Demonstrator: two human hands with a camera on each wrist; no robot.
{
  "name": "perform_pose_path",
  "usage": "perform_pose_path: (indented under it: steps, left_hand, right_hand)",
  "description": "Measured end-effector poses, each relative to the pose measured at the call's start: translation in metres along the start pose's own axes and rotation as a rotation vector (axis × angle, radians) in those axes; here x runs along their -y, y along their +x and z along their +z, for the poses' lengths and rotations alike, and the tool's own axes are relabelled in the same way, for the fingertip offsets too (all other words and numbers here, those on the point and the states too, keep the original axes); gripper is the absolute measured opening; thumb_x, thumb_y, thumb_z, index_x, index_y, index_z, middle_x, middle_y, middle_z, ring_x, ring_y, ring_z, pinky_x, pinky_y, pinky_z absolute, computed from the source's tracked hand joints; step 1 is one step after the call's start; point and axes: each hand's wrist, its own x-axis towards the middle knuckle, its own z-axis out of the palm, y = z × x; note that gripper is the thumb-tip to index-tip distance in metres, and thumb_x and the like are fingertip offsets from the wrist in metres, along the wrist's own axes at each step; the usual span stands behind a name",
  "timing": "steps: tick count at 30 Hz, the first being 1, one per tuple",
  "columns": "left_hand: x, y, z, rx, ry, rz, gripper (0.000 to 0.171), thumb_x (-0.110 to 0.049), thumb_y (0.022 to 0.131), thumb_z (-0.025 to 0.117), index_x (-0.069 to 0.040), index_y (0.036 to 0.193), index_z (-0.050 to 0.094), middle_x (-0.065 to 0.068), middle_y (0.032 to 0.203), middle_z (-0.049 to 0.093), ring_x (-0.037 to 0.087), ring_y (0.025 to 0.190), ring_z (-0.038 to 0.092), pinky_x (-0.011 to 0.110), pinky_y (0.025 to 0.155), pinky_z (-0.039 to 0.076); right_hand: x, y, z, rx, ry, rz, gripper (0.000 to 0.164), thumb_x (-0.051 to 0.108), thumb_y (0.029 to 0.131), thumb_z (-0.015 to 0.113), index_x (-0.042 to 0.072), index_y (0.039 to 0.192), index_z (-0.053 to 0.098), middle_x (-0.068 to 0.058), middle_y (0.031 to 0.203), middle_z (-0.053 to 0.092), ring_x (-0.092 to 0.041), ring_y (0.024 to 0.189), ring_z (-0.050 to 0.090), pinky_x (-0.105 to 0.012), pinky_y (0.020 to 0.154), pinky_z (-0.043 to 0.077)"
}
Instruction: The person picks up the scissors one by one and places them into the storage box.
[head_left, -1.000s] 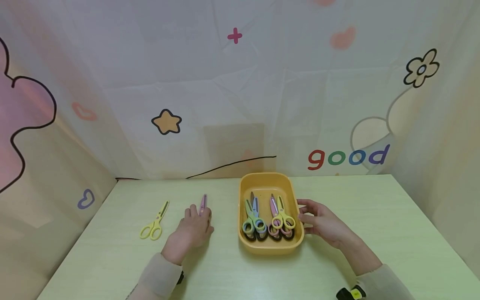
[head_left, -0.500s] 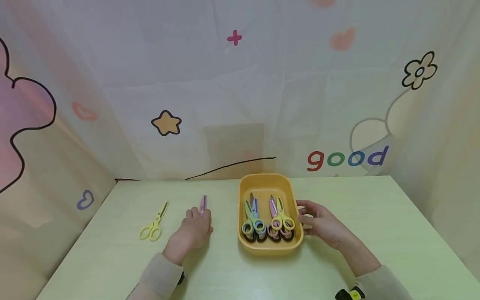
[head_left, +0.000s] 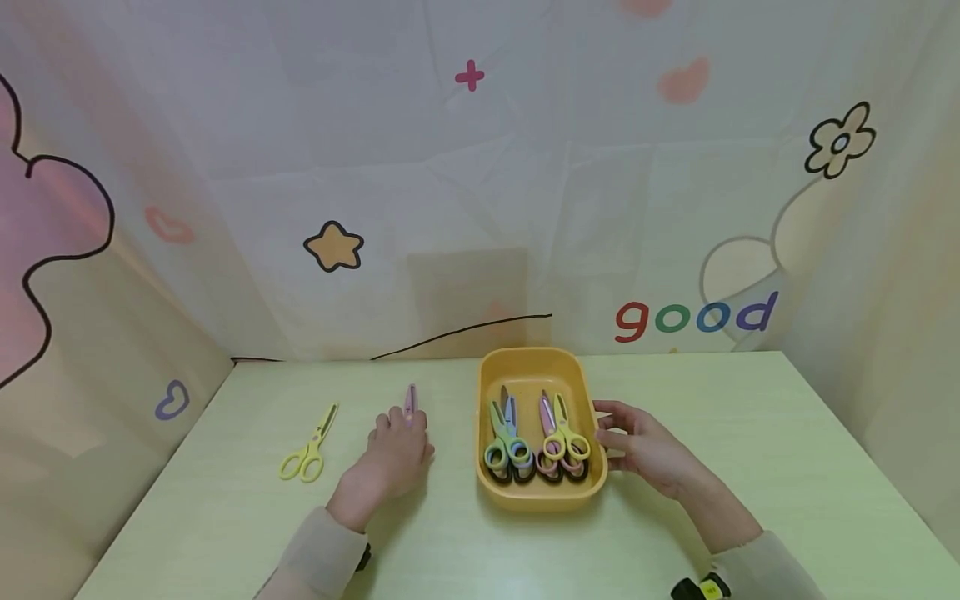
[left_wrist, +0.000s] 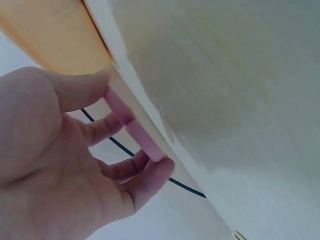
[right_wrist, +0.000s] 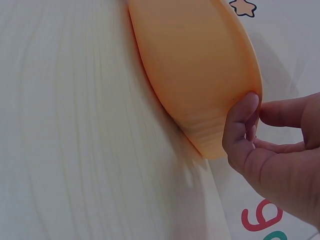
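Note:
In the head view my left hand is over a pair of pink-purple scissors; their blades point away from me and the hand covers the handles. The left wrist view shows thumb and fingertips pinching the pink handles from both sides, close over the table. My right hand holds the right side of a yellow tray, thumb and fingers at its rim. Inside the tray lie several scissors, among them a green pair, a blue pair and a yellow pair.
Another pair of yellow scissors lies on the pale table, left of my left hand. A printed curtain closes off the back and both sides.
My left hand has shifted slightly right and away from me, and the pink-purple scissors have moved with it. My right hand and the tray look the same.

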Motion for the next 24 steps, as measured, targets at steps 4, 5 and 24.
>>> perform_pose_path:
  steps: [4,5,24]
  left_hand:
    - [-0.005,0.0,-0.001,-0.044,-0.02,0.01,0.026,-0.018,0.103,0.062,0.001,0.114,0.049,0.026,0.104,0.046,0.038,0.092,0.047,0.05,0.076,0.048]
    - [-0.006,0.0,-0.002,-0.056,-0.026,0.014,0.026,-0.018,0.103,0.062,0.001,0.115,0.048,0.026,0.104,0.045,0.038,0.091,0.046,0.05,0.076,0.048]
    - [-0.045,0.004,-0.013,-0.169,-0.11,0.1,0.029,-0.025,0.106,0.054,-0.002,0.123,0.048,0.021,0.106,0.043,0.036,0.096,0.041,0.046,0.078,0.042]
  right_hand:
    - [0.0,0.0,0.0,-0.001,0.003,0.004,0.058,0.005,0.104,0.053,-0.005,0.156,0.029,-0.024,0.131,0.043,-0.03,0.106,0.054,-0.036,0.086,0.058]
    - [0.0,0.0,0.001,-0.001,0.002,0.004,0.058,0.005,0.104,0.053,-0.005,0.156,0.029,-0.024,0.131,0.043,-0.03,0.106,0.054,-0.036,0.086,0.058]
    - [0.003,-0.003,0.001,-0.006,-0.006,0.006,0.057,0.005,0.105,0.052,-0.005,0.156,0.028,-0.026,0.133,0.042,-0.03,0.107,0.055,-0.036,0.087,0.058]
